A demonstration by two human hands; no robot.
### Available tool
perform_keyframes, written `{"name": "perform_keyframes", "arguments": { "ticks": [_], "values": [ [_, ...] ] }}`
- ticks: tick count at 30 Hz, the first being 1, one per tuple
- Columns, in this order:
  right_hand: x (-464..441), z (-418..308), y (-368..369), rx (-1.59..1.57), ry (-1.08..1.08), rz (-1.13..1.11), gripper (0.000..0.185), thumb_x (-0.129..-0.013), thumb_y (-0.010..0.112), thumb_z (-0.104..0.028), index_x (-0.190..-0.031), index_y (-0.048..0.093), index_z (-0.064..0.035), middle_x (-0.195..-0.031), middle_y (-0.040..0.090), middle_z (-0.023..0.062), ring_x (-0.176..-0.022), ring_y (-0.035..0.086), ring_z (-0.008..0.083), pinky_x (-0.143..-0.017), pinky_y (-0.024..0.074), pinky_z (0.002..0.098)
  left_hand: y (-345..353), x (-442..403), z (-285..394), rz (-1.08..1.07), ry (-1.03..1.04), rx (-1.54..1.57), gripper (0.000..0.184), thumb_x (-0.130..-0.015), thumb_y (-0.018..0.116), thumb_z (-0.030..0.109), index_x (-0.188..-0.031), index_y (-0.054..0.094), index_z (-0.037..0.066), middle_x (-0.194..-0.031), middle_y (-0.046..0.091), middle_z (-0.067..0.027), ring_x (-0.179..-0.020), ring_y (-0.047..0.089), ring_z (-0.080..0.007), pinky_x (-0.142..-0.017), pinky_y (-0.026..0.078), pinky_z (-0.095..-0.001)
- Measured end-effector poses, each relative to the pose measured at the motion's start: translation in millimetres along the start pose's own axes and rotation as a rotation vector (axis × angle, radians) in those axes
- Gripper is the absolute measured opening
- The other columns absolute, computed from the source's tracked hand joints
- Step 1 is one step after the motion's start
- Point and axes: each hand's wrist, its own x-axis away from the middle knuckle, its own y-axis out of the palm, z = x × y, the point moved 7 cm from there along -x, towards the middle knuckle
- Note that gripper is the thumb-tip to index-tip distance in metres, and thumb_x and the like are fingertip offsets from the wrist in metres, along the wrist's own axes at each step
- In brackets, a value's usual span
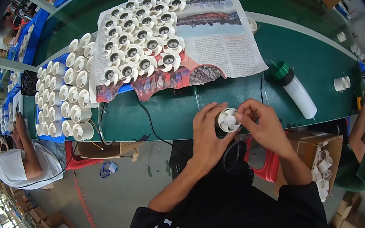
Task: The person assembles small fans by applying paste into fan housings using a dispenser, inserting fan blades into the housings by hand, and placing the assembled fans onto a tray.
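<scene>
Near the front edge of the bench, my left hand [207, 131] is closed around a small white round fan housing [218, 123]. Inside the housing's mouth sits a white fan impeller [229, 120], its blades facing up toward me. My right hand [259, 125] is pinched at the impeller's right side, thumb and forefinger touching it; the exact contact is partly hidden by the fingers. Farther back, several white impellers [146, 22] with dark round centres lie in rows on a newspaper sheet [239, 57].
Several white fan housings [81, 112] fill a blue tray [59, 139] on the left. To the right lies a white glue bottle with a green cap [298, 95]. Dark cables [152, 124] cross the green bench [182, 114]. A cardboard box [302, 145] holds white parts. People sit on both sides.
</scene>
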Motion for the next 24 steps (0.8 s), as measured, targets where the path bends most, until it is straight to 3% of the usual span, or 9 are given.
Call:
{"name": "perform_keyframes", "arguments": {
  "ticks": [6, 10, 12, 13, 16, 17, 18, 21, 24],
  "values": [
    [5, -17, -9, 0.1, -0.05, 0.158, 0.011, -0.091, 0.063, -0.006, -0.1, 0.058, -0.0001, -0.075, 0.054, 0.0057, -0.06, 0.051, 0.0101, -0.055, 0.0408, 0.0258, 6, -8, -7, 0.001, 0.089, -0.169, 0.058, -0.073, 0.083, 0.021, -0.122, 0.056, 0.005, -0.126, 0.061, -0.0066, -0.133, 0.042, -0.0308, -0.115, 0.018, -0.0572],
    [3, -19, -12, 0.179, -0.14, 0.097, 0.012, -0.092, 0.063, -0.009, -0.1, 0.062, -0.0001, -0.077, 0.059, 0.0088, -0.06, 0.056, 0.0165, -0.055, 0.0432, 0.0299, 7, -6, -9, -0.009, 0.115, -0.146, 0.057, -0.071, 0.084, 0.02, -0.12, 0.058, 0.006, -0.125, 0.062, -0.0053, -0.133, 0.043, -0.0295, -0.116, 0.018, -0.058],
    [1, -27, 1, 0.42, -0.295, -0.078, 0.012, -0.092, 0.062, -0.01, -0.095, 0.066, 0.0003, -0.08, 0.066, 0.0137, -0.061, 0.059, 0.0239, -0.059, 0.0451, 0.0284, 10, -6, -10, -0.012, 0.157, -0.153, 0.057, -0.069, 0.085, 0.019, -0.118, 0.059, 0.007, -0.123, 0.063, -0.0041, -0.133, 0.044, -0.028, -0.115, 0.017, -0.0588],
    [-1, -28, 5, 0.584, -0.274, -0.085, 0.023, -0.094, 0.06, -0.015, -0.08, 0.065, 0.0023, -0.07, 0.062, 0.0172, -0.057, 0.056, 0.0348, -0.055, 0.0437, 0.0348, 10, -7, -11, -0.013, 0.147, -0.164, 0.058, -0.068, 0.085, 0.018, -0.118, 0.059, 0.008, -0.122, 0.063, -0.0037, -0.133, 0.044, -0.0276, -0.115, 0.018, -0.0591],
    [2, -58, -5, 0.607, -0.247, -0.072, 0.029, -0.093, 0.061, -0.019, -0.072, 0.063, 0.0016, -0.062, 0.058, 0.0161, -0.057, 0.058, 0.0362, -0.051, 0.0432, 0.0421, 10, -6, -11, -0.012, 0.131, -0.172, 0.059, -0.066, 0.087, 0.019, -0.117, 0.059, 0.008, -0.121, 0.063, -0.0033, -0.132, 0.045, -0.0272, -0.115, 0.019, -0.0597],
    [7, -66, -11, 0.516, -0.291, 0.048, 0.038, -0.093, 0.061, -0.016, -0.062, 0.054, 0.0039, -0.057, 0.051, 0.0171, -0.049, 0.052, 0.0329, -0.047, 0.0374, 0.0402, 10, -6, -11, -0.002, 0.136, -0.165, 0.06, -0.066, 0.087, 0.02, -0.118, 0.059, 0.008, -0.12, 0.063, -0.0034, -0.132, 0.045, -0.0272, -0.115, 0.019, -0.0598],
    [10, -64, -9, 0.518, -0.299, 0.031, 0.038, -0.093, 0.061, -0.016, -0.062, 0.054, 0.0039, -0.057, 0.051, 0.0171, -0.049, 0.052, 0.0329, -0.047, 0.0374, 0.0402, 8, -6, -11, 0.01, 0.14, -0.161, 0.061, -0.066, 0.087, 0.021, -0.118, 0.058, 0.008, -0.12, 0.063, -0.0034, -0.132, 0.045, -0.0272, -0.114, 0.019, -0.0598],
    [11, -51, -20, 0.337, -0.196, 0.119, 0.036, -0.094, 0.06, -0.011, -0.063, 0.049, 0.0039, -0.054, 0.042, 0.013, -0.046, 0.036, 0.0198, -0.047, 0.03, 0.0338, 8, -6, -11, 0.023, 0.115, -0.174, 0.061, -0.068, 0.086, 0.025, -0.119, 0.057, 0.008, -0.121, 0.062, -0.0039, -0.131, 0.045, -0.0273, -0.113, 0.02, -0.0594],
    [14, -23, -37, 0.36, -0.212, 0.144, 0.038, -0.096, 0.057, -0.015, -0.064, 0.051, 0.0035, -0.054, 0.043, 0.0092, -0.049, 0.037, 0.0139, -0.048, 0.0303, 0.0322, 15, -3, -13, -0.027, 0.176, -0.202, 0.055, -0.069, 0.083, 0.027, -0.117, 0.06, 0.016, -0.126, 0.059, -0.0043, -0.13, 0.044, -0.032, -0.11, 0.024, -0.0612]
  ]
}}
